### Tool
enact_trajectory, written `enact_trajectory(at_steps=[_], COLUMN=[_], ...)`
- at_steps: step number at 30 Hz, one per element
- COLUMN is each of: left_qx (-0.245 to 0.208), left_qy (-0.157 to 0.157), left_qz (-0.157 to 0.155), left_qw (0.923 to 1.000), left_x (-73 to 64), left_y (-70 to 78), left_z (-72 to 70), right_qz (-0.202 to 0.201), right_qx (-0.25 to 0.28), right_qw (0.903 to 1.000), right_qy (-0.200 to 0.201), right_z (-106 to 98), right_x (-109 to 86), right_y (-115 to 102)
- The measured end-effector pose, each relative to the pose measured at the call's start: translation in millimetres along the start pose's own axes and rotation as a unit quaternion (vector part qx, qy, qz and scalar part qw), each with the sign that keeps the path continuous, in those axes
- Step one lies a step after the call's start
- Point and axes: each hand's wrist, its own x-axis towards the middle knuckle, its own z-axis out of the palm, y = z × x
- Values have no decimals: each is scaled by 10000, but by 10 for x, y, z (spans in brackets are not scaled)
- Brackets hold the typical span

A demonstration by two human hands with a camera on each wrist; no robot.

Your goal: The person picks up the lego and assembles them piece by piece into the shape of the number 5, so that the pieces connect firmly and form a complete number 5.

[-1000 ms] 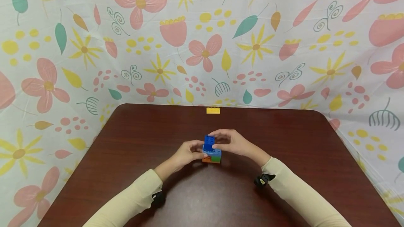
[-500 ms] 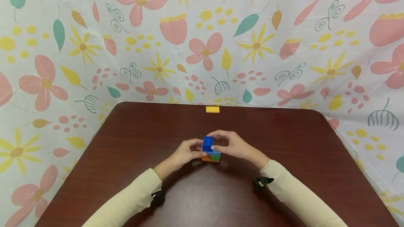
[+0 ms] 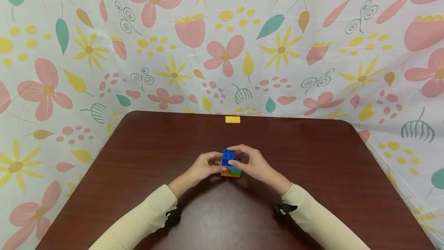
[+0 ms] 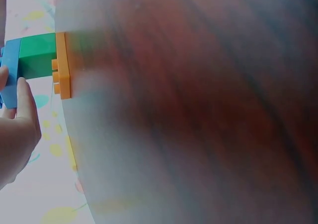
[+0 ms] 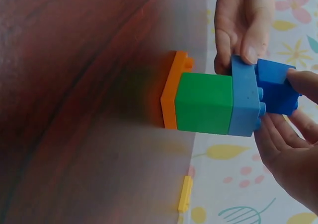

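Observation:
A small stack of toy building blocks stands on the table. At its bottom lies an orange studded plate, with a green block on one end. A flat light blue brick sits over the green one and overhangs it. On the overhanging end is a dark blue block, studs up, seen from above in the head view. My left hand pinches the light blue brick's left end between thumb and fingers. From the right, my right hand grips the dark blue block, thumb on its near face.
Near the far edge of the dark brown table lies a flat yellow brick. A flower-printed cloth hangs right behind the table.
My right thumb has slid left across the near face of the dark blue block, and the right wrist has lowered slightly. The left hand keeps its hold on the light blue brick.

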Motion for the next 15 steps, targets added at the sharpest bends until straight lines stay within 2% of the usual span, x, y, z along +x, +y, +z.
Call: enact_trajectory(at_steps=[15], left_qx=[71], left_qy=[268], left_qz=[62], left_qw=[9996], left_x=[1], left_y=[-29], left_z=[35], right_qz=[-281], right_qx=[62], right_qw=[9994], right_qy=[175], right_z=[33], right_x=[-63], right_y=[50])
